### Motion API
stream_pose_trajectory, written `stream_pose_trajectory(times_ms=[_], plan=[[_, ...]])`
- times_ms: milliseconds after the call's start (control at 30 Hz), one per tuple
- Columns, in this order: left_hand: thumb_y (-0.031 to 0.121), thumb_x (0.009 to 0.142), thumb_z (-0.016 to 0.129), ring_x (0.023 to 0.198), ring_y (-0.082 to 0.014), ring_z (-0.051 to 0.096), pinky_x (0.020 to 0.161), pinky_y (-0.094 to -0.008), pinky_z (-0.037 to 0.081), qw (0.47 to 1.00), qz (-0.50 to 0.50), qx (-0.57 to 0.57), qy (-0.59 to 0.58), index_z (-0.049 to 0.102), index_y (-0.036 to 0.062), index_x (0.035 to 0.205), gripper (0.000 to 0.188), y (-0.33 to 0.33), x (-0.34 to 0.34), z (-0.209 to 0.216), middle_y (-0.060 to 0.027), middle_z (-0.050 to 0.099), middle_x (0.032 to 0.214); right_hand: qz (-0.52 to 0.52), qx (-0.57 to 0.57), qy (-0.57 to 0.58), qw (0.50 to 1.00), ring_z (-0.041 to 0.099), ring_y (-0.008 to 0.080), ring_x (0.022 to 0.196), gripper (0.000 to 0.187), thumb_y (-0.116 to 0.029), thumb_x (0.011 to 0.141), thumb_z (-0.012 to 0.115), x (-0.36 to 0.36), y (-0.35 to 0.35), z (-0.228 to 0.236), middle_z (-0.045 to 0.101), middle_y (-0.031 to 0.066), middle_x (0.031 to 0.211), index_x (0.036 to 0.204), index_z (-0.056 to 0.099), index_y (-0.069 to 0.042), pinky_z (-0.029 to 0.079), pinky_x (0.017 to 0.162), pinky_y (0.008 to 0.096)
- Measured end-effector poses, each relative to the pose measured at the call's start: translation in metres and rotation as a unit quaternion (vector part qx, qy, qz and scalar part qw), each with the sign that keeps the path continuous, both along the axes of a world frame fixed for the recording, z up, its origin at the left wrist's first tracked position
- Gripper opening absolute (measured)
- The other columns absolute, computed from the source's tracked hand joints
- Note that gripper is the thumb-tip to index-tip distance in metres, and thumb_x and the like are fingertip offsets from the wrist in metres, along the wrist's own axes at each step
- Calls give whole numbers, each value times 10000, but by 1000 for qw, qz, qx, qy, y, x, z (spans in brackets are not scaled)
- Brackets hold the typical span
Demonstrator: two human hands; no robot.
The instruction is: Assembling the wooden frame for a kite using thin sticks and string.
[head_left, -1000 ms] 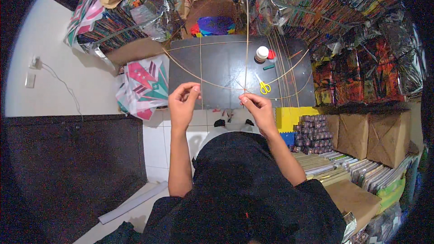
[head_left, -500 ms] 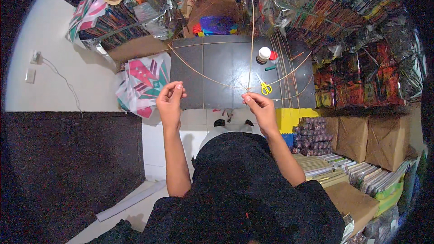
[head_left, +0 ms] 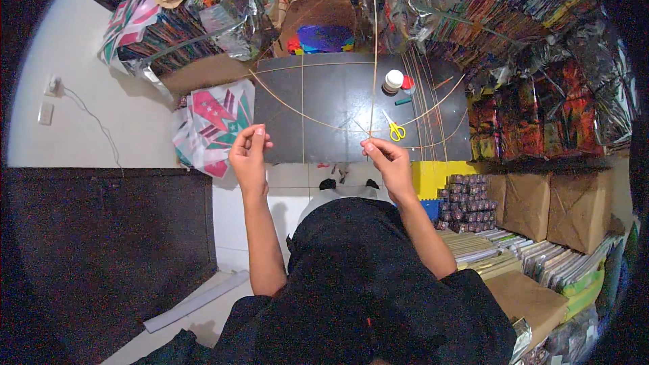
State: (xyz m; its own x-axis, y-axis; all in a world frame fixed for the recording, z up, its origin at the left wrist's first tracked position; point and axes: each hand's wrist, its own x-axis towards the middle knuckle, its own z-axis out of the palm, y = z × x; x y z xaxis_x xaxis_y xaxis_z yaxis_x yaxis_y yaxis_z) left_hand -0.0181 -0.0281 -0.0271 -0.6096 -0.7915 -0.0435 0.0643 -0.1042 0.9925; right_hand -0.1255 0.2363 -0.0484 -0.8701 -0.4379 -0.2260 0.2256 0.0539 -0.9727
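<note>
Left hand (head_left: 249, 154): raised, thumb pressed toward the bent forefinger, remaining fingers curled. Right hand (head_left: 391, 161): thumb and forefinger pinched together, tips directed forward and inward. Hands well apart, near level. Left forearm (head_left: 263, 243): bare, extended nearly straight forward. Right forearm (head_left: 428, 238): bare, angled inward toward the wrist.

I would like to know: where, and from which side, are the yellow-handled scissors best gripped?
Probably by the yellow handle loops of the scissors, coming from the near right. They lie on the dark table with the loops at the near end and the blades pointing away, leftward. The right hand is closer, but seems to pinch the crossing thin sticks.
</note>
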Motion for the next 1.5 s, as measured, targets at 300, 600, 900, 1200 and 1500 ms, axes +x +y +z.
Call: stream_pose_trajectory(times_ms=[300, 600, 900, 1200, 1500], plan=[[110, 969, 659, 799, -84, 618, 702, -243, 531, 1000, -19, 8, 9, 689, -9, 1040, 141, 5, 0, 5, -36, 674, 908, -3, -7, -3, 1000, 656, 125, 943, 265, -191, 959, 682, 3, 1, 3, 736, 72, 1025, 1100, 727, 29, 507, 894, 283], [120, 961, 666, 802, -91, 622, 725, -243, 528, 999, -40, 11, -21, 697, -7, 1029, 147, 9, 4, -2, -40, 677, 912, -12, -16, -3, 1000, 652, 120, 920, 235, -172, 959, 680, 5, 1, 0, 733, 55, 1006, 1086, 736, 17, 510, 878, 284], [114, 961, 659, 794, -90, 614, 736, -236, 513, 993, -107, 21, -44, 693, -11, 1030, 147, 34, 1, -8, -37, 671, 892, -18, -39, 6, 999, 496, 48, 730, 222, -182, 958, 679, 9, -1, 1, 686, 1, 899, 1073, 737, -1, 391, 669, 225], [131, 971, 652, 790, -87, 608, 736, -236, 508, 991, -113, 9, -71, 691, -12, 1036, 162, 34, 1, -2, -32, 670, 895, -10, -17, -10, 1000, 653, 116, 925, 226, -178, 955, 685, 10, 2, 1, 741, 59, 1019, 1075, 746, 4, 515, 877, 287], [147, 988, 623, 862, -86, 619, 797, -242, 503, 989, -114, -3, -95, 694, -12, 1060, 188, 21, -2, -1, -37, 699, 964, -7, -26, -6, 1000, 659, 119, 927, 238, -177, 961, 679, 11, 3, 1, 738, 56, 1013, 1090, 737, 15, 518, 872, 285]])
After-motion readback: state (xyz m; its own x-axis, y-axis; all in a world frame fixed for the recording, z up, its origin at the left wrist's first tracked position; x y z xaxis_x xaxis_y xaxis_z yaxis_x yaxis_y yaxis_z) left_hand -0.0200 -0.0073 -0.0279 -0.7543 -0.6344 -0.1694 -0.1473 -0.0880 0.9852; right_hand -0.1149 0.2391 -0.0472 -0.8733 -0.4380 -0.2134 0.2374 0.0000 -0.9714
